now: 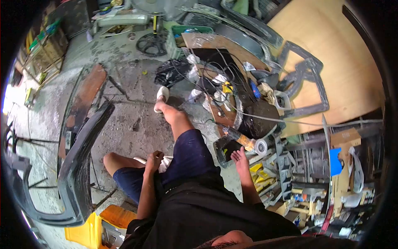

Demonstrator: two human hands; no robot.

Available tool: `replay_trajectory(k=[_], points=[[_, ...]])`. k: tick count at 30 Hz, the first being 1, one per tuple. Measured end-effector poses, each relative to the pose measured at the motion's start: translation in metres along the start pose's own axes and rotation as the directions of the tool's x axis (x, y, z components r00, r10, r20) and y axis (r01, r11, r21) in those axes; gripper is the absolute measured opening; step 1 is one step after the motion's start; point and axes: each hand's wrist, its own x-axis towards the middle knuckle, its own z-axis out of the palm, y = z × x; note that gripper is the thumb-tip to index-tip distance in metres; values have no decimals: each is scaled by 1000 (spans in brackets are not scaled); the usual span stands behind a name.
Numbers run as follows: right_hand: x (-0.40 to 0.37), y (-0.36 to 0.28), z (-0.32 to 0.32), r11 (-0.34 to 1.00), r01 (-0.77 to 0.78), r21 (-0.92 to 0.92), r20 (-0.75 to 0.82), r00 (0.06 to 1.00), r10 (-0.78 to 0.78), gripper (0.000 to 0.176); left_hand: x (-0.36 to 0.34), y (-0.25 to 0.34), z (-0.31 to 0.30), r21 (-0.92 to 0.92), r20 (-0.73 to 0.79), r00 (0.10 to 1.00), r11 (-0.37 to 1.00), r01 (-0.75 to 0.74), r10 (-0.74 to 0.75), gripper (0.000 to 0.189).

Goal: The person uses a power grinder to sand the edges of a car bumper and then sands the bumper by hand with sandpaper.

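Grey cable (306, 122) right of centre could, if snagged, topple that round-ended tool (243, 141) near the right hand (240, 159), fingers wide; the left hand (154, 161) curls narrow, contents I can't tell.

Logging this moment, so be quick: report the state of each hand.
Left hand: curled closed; whether it holds anything can't be told.
Right hand: open, nothing visible in it.

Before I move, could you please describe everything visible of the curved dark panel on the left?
The large curved dark panel has a long arm that bends sharply. It looks like hard plastic, with a slight sheen and pale streaks. It sits raised, seemingly on thin dark bars. The left hand does not touch it.
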Motion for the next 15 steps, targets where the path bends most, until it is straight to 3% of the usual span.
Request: replay_trajectory(k=[1, 3, 4, 5, 6, 7, 8, 9, 10, 11, 12, 14, 15], points=[[19, -1, 2, 993, -20, 115, 41, 999, 15, 93, 2, -7, 3, -5, 5, 1000, 1000, 2, -1, 28], [76, 1, -10, 857, -217, 468, 126, 976, 179, 96, 11, -26, 8, -43, 14, 1000, 999, 29, -28, 27], [81, -6, 6, 884, -244, 399, 107, 970, 219, 104, 16, -40, 13, -83, 13, 998, 995, 62, -61, 27], [84, -17, 22, 826, -369, 427, 153, 929, 336, 104, 32, -75, 18, -75, 41, 999, 997, 27, -24, 28], [68, -43, 67, 818, -426, 385, 97, 901, 424, 99, 23, -43, 10, 110, -16, 995, 989, 102, -101, 29], [70, -52, 72, 925, -345, 159, 261, 918, 298, 95, 12, -22, 6, 96, -30, 999, 995, 31, -28, 28], [91, -49, 74, 937, -341, 82, 297, 905, 304, 92, 14, -20, 6, 55, -73, 997, 998, -13, 17, 26], [104, -53, 77, 908, -394, 145, 62, 919, 389, 92, 8, -10, 2, 56, -115, 988, 994, -94, 100, 26], [125, -44, 62, 927, -343, 151, 142, 936, 323, 86, 11, -9, 4, 119, -140, 986, 991, -69, 86, 27], [122, -36, 68, 951, -284, 121, 27, 959, 283, 83, 12, -18, 6, 70, -171, 976, 990, -126, 136, 29], [135, -36, 67, 952, -295, 83, 57, 955, 291, 83, 3, -4, -1, 76, -182, 981, 996, -48, 61, 29], [160, -30, 58, 973, -157, 172, -242, 950, 196, 55, -11, 0, -10, 28, -236, 968, 996, -83, 87, 29], [159, -31, 55, 974, -156, 161, -231, 954, 191, 55, -14, -2, -11, 20, -250, 964, 996, -84, 86, 29]])
